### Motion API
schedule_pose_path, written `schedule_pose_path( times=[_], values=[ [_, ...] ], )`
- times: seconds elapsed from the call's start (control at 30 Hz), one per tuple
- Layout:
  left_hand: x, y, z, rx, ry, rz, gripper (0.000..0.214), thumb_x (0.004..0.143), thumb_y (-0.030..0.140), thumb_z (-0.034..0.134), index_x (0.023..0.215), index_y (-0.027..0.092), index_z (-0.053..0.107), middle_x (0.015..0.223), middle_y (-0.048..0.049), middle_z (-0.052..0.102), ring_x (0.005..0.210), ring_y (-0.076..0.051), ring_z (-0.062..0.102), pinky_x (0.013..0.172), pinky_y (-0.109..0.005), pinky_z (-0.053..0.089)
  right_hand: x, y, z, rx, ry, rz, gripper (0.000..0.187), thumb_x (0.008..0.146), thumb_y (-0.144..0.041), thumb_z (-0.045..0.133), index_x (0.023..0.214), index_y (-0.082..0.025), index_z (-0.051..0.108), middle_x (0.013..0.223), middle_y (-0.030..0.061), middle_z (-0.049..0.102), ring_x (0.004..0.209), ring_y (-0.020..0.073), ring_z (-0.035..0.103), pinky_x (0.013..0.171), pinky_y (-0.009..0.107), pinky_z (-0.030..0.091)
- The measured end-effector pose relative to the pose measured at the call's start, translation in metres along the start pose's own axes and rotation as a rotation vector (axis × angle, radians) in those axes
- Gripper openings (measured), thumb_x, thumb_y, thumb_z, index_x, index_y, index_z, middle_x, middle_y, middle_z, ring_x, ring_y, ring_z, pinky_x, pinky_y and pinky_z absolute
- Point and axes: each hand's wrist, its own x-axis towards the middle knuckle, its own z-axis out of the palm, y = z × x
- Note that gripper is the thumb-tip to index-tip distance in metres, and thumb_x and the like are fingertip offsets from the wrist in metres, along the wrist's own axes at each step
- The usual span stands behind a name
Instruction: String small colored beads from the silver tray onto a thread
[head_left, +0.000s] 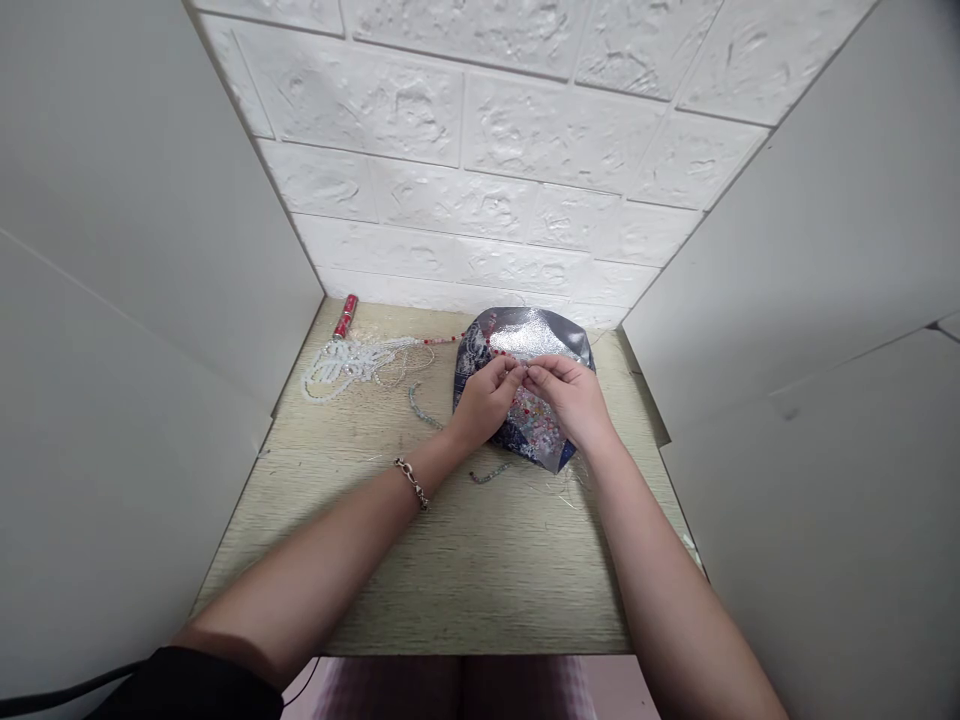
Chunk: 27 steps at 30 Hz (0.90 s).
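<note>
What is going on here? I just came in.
A person's left hand and right hand meet above a shiny silver-and-blue pouch, their fingers pinching something too small to tell. Small beads lie on the pouch. A red bead strand runs toward a white bead strand on the wood-grain tabletop, with a red tube behind it.
</note>
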Motion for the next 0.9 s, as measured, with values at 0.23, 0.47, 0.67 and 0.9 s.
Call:
schedule_pose_path(
  times=[0.23, 0.47, 0.67, 0.9],
  values=[
    [-0.0003, -0.0002, 0.0000, 0.016, 0.004, -0.003, 0.022, 0.082, 0.034, 0.042, 0.076, 0.016, 0.051, 0.067, 0.0009, 0.053, 0.064, -0.011, 0.047, 0.063, -0.023, 0.038, 0.0009, 0.0016, -0.0002, 0.014, -0.021, 0.013, 0.017, 0.062, -0.029, 0.067, 0.074, -0.017, 0.063, 0.071, -0.0009, 0.064, 0.070, 0.0105, 0.059, 0.077, 0.030, 0.048],
    [-0.0001, -0.0004, 0.0001, 0.008, 0.011, -0.003, 0.022, 0.082, 0.034, 0.042, 0.076, 0.016, 0.051, 0.067, 0.0007, 0.053, 0.065, -0.011, 0.047, 0.063, -0.024, 0.038, 0.0007, 0.0011, 0.0000, 0.010, -0.026, 0.028, 0.016, 0.061, -0.029, 0.068, 0.073, -0.018, 0.064, 0.071, -0.0006, 0.065, 0.070, 0.0105, 0.059, 0.076, 0.029, 0.048],
    [0.0007, -0.0032, 0.0000, 0.013, 0.013, -0.003, 0.022, 0.081, 0.035, 0.043, 0.075, 0.016, 0.052, 0.064, 0.0017, 0.050, 0.063, -0.011, 0.045, 0.061, -0.023, 0.036, 0.0007, -0.0002, -0.0018, -0.075, -0.033, 0.002, 0.016, 0.063, -0.031, 0.067, 0.073, -0.019, 0.065, 0.072, 0.0004, 0.065, 0.070, 0.0131, 0.059, 0.076, 0.032, 0.048],
    [0.0017, -0.0031, -0.0005, 0.027, 0.007, -0.014, 0.022, 0.081, 0.035, 0.043, 0.073, 0.016, 0.052, 0.060, 0.0027, 0.046, 0.059, -0.010, 0.042, 0.058, -0.023, 0.034, 0.0002, -0.0021, -0.0055, -0.227, -0.026, -0.048, 0.016, 0.065, -0.029, 0.066, 0.076, -0.019, 0.068, 0.073, 0.0025, 0.067, 0.071, 0.0157, 0.060, 0.076, 0.036, 0.048]
  ],
)
